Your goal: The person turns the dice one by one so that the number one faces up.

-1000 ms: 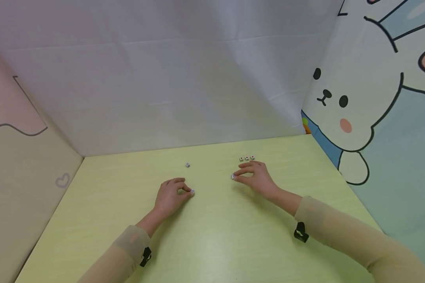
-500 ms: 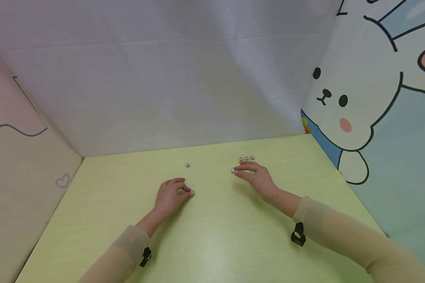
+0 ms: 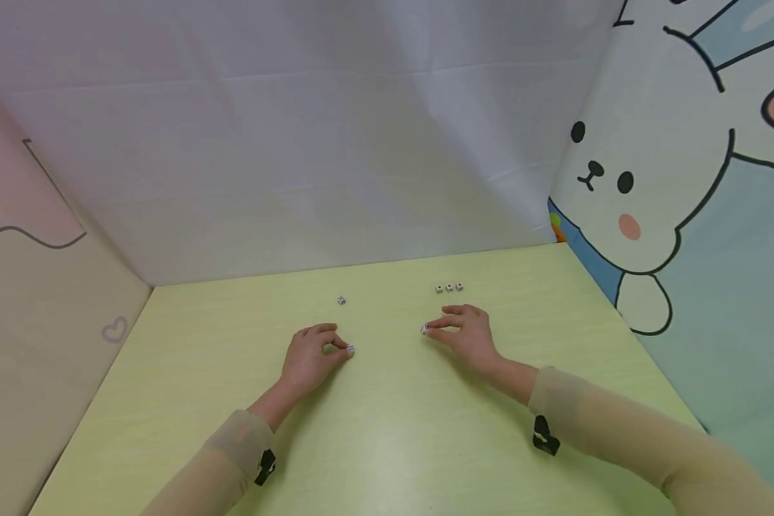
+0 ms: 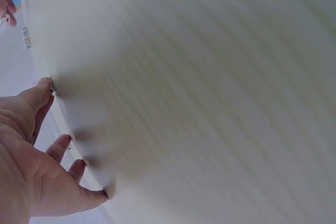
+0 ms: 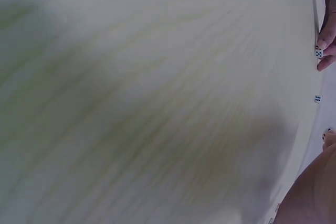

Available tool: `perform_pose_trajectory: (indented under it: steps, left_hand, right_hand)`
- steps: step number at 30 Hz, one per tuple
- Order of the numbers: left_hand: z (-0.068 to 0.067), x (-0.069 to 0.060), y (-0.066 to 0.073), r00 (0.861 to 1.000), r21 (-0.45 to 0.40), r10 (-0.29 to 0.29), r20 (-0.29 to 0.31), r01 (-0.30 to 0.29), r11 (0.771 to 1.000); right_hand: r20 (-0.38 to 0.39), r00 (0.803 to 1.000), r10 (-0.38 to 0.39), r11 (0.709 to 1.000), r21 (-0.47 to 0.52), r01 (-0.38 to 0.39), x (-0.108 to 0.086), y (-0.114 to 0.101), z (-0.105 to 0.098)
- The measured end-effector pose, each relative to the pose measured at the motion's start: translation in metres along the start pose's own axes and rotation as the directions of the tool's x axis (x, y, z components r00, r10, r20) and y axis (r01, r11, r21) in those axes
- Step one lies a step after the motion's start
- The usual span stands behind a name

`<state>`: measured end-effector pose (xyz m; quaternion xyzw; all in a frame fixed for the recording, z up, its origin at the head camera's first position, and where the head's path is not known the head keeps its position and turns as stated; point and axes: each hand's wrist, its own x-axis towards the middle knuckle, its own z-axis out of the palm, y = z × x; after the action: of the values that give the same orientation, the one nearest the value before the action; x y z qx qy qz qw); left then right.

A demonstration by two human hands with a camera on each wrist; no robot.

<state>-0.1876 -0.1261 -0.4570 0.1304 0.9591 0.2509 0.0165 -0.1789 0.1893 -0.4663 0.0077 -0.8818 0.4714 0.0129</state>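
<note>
Left hand [image 3: 312, 358] pinches one die [image 3: 350, 348] between thumb and finger, low at table [image 3: 387, 444]. Right hand [image 3: 471, 337] pinches another die [image 3: 424, 330] by fingertips; whether this die touches table, cannot tell. Fingers cover part of both held dice. In right wrist view, right hand is cut off by edge, and row of three dice [image 3: 449, 288] is mostly hidden behind it. Row, red dots upward, lies beyond right hand. Lone die [image 3: 341, 300] lies beyond left hand. White cloth [image 3: 329, 158] closes far side; rabbit panel [image 3: 658, 186] closes right.
</note>
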Motion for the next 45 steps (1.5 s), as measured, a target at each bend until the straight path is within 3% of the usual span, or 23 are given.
perform_pose_trajectory:
  steps: [6, 18, 45]
  left_hand:
    - [0.000, 0.001, -0.001, 1.000, -0.007, -0.006, 0.005, 0.006, 1.000]
    - [0.000, 0.001, -0.001, 1.000, -0.004, 0.003, 0.012, -0.003, 1.000]
    - [0.001, 0.000, -0.002, 1.000, -0.003, 0.000, 0.011, 0.000, 1.000]
  right_hand:
    - [0.021, 1.000, -0.020, 0.993, -0.114, 0.023, 0.000, 0.003, 0.006]
    - [0.057, 0.997, -0.047, 0.981, -0.185, 0.057, -0.004, 0.009, 0.012]
    - [0.073, 0.990, -0.118, 0.972, -0.197, 0.130, -0.010, 0.018, 0.003]
